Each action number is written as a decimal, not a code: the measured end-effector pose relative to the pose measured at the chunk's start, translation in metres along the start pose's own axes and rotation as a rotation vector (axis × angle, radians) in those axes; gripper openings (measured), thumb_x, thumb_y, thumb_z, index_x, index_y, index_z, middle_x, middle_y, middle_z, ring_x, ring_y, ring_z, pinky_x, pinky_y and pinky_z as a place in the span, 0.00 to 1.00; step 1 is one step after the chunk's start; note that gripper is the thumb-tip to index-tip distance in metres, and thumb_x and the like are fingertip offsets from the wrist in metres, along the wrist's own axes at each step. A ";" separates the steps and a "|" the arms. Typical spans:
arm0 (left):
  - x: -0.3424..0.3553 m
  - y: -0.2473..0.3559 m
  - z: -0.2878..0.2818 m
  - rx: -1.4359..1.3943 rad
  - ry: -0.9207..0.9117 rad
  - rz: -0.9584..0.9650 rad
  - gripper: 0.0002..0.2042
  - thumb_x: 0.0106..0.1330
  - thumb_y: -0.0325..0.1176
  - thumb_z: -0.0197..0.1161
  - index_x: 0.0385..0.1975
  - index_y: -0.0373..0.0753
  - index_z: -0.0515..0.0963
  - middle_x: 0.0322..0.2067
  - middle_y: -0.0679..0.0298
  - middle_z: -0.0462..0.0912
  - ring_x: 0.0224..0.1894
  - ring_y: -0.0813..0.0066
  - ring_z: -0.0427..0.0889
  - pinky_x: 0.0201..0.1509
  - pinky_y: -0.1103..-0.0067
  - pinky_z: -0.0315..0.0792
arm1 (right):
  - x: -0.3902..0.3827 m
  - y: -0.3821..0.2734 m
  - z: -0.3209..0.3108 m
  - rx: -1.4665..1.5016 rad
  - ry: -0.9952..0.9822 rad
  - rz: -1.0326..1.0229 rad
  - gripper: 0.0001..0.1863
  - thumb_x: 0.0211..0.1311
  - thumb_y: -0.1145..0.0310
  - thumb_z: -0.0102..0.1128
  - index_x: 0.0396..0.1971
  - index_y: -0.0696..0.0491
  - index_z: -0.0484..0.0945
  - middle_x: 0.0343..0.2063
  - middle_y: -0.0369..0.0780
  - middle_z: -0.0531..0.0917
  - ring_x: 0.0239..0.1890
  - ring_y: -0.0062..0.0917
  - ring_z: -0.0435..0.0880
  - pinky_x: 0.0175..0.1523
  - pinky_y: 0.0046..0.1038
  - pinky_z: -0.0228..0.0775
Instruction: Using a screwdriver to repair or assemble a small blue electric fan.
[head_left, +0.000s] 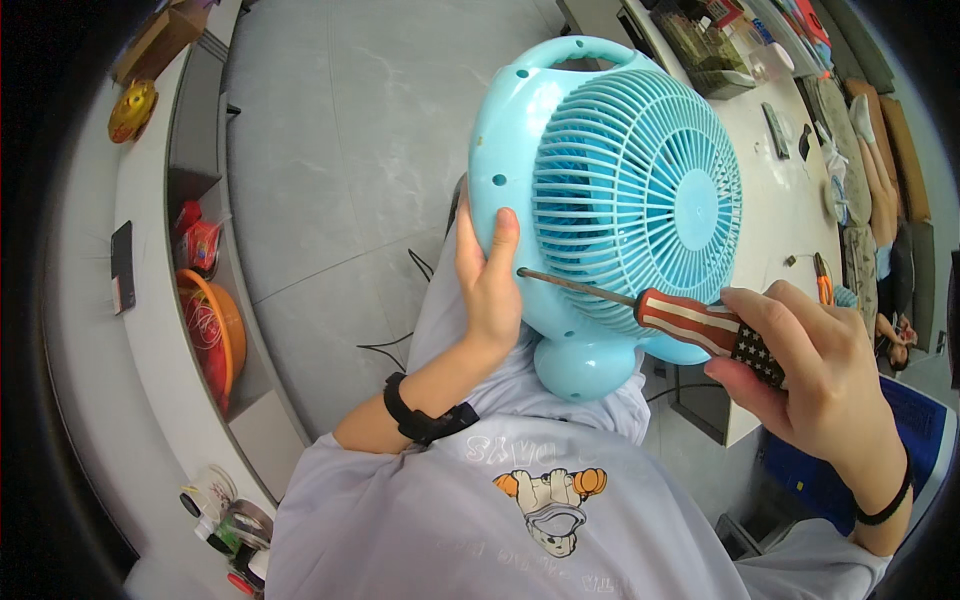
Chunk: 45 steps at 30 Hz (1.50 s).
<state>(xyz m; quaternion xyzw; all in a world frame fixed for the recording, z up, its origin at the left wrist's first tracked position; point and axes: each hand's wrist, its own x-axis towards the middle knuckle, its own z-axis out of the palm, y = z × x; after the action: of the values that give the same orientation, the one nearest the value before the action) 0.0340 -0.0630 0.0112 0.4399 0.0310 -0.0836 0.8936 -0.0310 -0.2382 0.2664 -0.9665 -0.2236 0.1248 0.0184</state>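
Blue fan point(695, 210): left hand point(492, 290) is clasping its eight-o'clock rim, partly hiding behind; right hand point(822, 350) is gripping screwdriver point(700, 326), tip disappearing at hole point(521, 272); floor point(330, 130) is stretching toward ten o'clock.

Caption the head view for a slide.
The left hand grips a light-blue fan while the right hand holds a screwdriver, its tip at a hole in the casing.

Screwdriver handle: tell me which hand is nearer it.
Right. The right hand grips the screwdriver handle; the left hand holds the blue fan, left of the metal shaft.
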 end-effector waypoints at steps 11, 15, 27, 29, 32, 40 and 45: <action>-0.002 0.002 0.007 -0.004 -0.033 -0.047 0.20 0.84 0.42 0.47 0.67 0.37 0.63 0.59 0.56 0.76 0.59 0.68 0.79 0.63 0.70 0.75 | 0.004 -0.027 -0.013 0.495 0.113 0.304 0.22 0.51 0.83 0.69 0.45 0.61 0.69 0.35 0.47 0.76 0.31 0.34 0.79 0.38 0.29 0.72; -0.002 0.001 0.002 0.027 -0.041 -0.039 0.20 0.84 0.42 0.46 0.67 0.37 0.62 0.59 0.55 0.76 0.59 0.67 0.79 0.63 0.69 0.76 | 0.012 -0.017 -0.013 -0.003 0.099 -0.016 0.25 0.45 0.79 0.76 0.43 0.63 0.74 0.35 0.48 0.76 0.28 0.32 0.77 0.35 0.28 0.71; -0.004 0.004 -0.002 0.025 -0.053 -0.068 0.22 0.83 0.40 0.49 0.68 0.34 0.61 0.60 0.54 0.74 0.61 0.67 0.77 0.64 0.69 0.73 | 0.017 -0.008 0.008 0.043 0.265 -0.211 0.24 0.45 0.76 0.77 0.43 0.63 0.76 0.35 0.48 0.77 0.28 0.31 0.77 0.32 0.27 0.70; -0.004 0.012 -0.003 0.004 0.054 -0.066 0.22 0.83 0.41 0.49 0.68 0.34 0.60 0.60 0.53 0.73 0.61 0.67 0.76 0.65 0.69 0.73 | 0.027 -0.002 0.014 0.101 0.277 -0.251 0.24 0.44 0.75 0.77 0.43 0.63 0.76 0.35 0.48 0.77 0.28 0.30 0.77 0.32 0.27 0.70; -0.008 0.010 0.025 -0.015 -0.010 -0.029 0.23 0.83 0.41 0.48 0.69 0.34 0.60 0.61 0.54 0.73 0.62 0.67 0.76 0.65 0.69 0.73 | 0.020 0.002 0.000 0.092 0.248 -0.204 0.24 0.44 0.74 0.77 0.43 0.64 0.77 0.35 0.48 0.77 0.28 0.30 0.77 0.31 0.27 0.70; -0.002 -0.002 0.003 -0.020 -0.032 -0.025 0.20 0.83 0.39 0.48 0.67 0.35 0.62 0.60 0.55 0.74 0.61 0.69 0.76 0.64 0.70 0.73 | 0.017 0.008 -0.001 0.107 0.283 -0.237 0.25 0.44 0.72 0.78 0.42 0.64 0.78 0.35 0.48 0.77 0.27 0.29 0.77 0.30 0.26 0.69; -0.003 0.005 0.008 -0.023 -0.008 -0.035 0.21 0.83 0.39 0.47 0.69 0.35 0.60 0.61 0.54 0.73 0.62 0.68 0.76 0.66 0.69 0.73 | 0.019 0.006 -0.001 0.111 0.295 -0.224 0.25 0.44 0.71 0.78 0.42 0.64 0.79 0.35 0.48 0.77 0.27 0.29 0.76 0.29 0.26 0.69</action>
<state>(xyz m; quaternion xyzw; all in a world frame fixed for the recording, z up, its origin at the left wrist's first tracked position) 0.0313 -0.0659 0.0199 0.4285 0.0363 -0.1006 0.8972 -0.0118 -0.2353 0.2625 -0.9409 -0.3173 -0.0088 0.1179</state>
